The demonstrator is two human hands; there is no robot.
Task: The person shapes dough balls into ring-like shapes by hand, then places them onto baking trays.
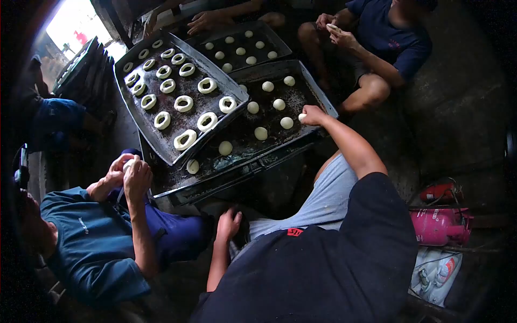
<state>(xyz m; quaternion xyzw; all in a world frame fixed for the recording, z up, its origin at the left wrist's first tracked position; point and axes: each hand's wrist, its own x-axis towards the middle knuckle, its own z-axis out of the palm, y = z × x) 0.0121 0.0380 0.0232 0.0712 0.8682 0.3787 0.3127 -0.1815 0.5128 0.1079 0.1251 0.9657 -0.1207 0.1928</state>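
My right hand [314,115] reaches over the right side of the lower baking tray [226,175], its fingers closed on a pale dough ball [302,117]. Close by on that tray sit more round balls, among them one dough ball [286,123] just left of my hand and another [279,104] above it. My left hand [228,224] is low beside my leg, in front of the tray, loosely open with the thumb apart and nothing visible in it. A second tray [179,160] of dough rings [183,103] overlaps the lower tray's left part.
A third tray [285,46] with dough balls lies behind. A person in a teal shirt [86,237] at left and one in navy [398,40] at upper right each handle dough. Another person's hands show at the top. A pink gas cylinder [439,226] stands at right.
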